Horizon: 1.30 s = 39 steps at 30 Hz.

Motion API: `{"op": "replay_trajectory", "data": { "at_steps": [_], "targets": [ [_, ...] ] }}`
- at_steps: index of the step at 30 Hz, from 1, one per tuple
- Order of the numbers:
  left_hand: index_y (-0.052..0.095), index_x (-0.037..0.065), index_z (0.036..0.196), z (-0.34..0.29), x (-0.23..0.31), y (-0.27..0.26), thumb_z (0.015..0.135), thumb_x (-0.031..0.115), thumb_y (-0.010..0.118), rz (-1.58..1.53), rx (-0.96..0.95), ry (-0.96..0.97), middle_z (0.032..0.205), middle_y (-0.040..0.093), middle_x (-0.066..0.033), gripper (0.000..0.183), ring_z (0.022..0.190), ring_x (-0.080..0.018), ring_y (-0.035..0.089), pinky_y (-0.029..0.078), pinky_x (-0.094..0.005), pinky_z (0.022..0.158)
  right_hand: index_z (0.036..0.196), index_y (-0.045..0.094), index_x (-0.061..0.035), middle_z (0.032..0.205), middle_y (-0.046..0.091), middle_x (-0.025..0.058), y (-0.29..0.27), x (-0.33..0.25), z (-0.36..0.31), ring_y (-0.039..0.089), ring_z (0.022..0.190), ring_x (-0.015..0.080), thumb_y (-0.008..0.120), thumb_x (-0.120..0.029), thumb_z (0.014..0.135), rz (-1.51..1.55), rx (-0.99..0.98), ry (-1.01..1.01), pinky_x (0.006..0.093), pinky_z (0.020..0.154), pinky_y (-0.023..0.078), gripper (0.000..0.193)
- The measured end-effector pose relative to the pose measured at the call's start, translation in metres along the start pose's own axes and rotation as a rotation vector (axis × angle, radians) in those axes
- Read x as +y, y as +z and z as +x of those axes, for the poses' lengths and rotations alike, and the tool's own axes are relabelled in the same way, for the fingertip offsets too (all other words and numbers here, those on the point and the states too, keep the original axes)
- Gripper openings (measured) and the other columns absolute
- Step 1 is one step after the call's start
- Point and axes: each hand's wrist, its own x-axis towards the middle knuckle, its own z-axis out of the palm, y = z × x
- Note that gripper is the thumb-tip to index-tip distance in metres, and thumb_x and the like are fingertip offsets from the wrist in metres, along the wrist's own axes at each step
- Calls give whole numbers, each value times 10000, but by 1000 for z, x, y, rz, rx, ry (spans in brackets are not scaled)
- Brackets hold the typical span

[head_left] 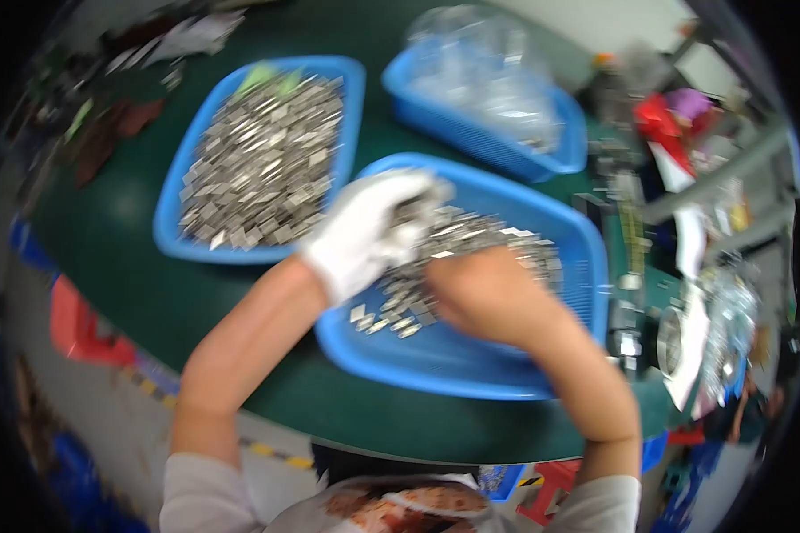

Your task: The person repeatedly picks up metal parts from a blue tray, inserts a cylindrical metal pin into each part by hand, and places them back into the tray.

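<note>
My left hand (364,229), in a white glove, is over the left side of a blue plastic basket (453,377). Its fingers curl round a few small grey metal pieces, blurred by motion. Beside it my bare right hand (482,289) is closed, low over the loose metal pieces (480,233) in the same basket. Whatever its fingers may hold is hidden beneath the hand. Several flat, shiny pieces (384,320) lie scattered on the basket floor near my left wrist.
A second blue basket (354,115), heaped with similar metal pieces (258,164), stands at the left on the green table (258,311). Behind, another blue basket (471,138) holds clear plastic bags (484,71). Tools and clutter line the right edge; a red stool (80,324) stands below left.
</note>
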Motion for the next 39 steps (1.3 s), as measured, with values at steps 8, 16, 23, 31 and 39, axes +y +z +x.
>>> {"op": "replay_trajectory", "data": {
  "at_steps": [8, 16, 23, 31, 39],
  "targets": [
    [493, 81, 792, 11, 13, 24, 825, 217, 463, 62, 39, 28, 630, 446, 19, 142, 367, -13, 286, 188, -138, 285, 634, 566, -35, 623, 567, 139, -6, 10, -11, 574, 631, 300, 548, -97, 575, -71, 84, 142, 395, 552, 456, 88],
    [500, 86, 803, 26, 9, 21, 813, 231, 482, 98, -44, 7, 645, 462, 15, 146, 381, -26, 320, 215, -136, 293, 666, 552, -28, 635, 572, 134, -15, 18, -19, 573, 628, 292, 546, -94, 603, -157, 90, 165, 390, 549, 450, 92],
    [493, 105, 831, 11, 8, 21, 822, 219, 468, 241, -25, -22, 637, 464, 11, 117, 395, -34, 355, 221, -135, 302, 758, 458, -33, 614, 537, 156, -37, 13, -19, 529, 588, 350, 530, -155, 688, 217, 711, 127, 429, 530, 417, 158],
    [467, 86, 795, 24, 14, 27, 831, 187, 459, 156, -194, -147, 644, 454, 17, 107, 424, -18, 336, 236, -137, 330, 827, 461, -13, 710, 514, 126, -40, 26, -18, 512, 639, 225, 468, -128, 805, 642, 540, 222, 330, 578, 415, 117],
    [484, 18, 852, 21, 16, 17, 829, 126, 442, -27, -203, -187, 682, 463, -3, 118, 419, -25, 319, 252, -130, 312, 910, 390, -60, 709, 413, -7, -24, 22, -9, 395, 607, 44, 408, -146, 863, 1202, 460, 254, 188, 527, 395, 100]
  ]
}}
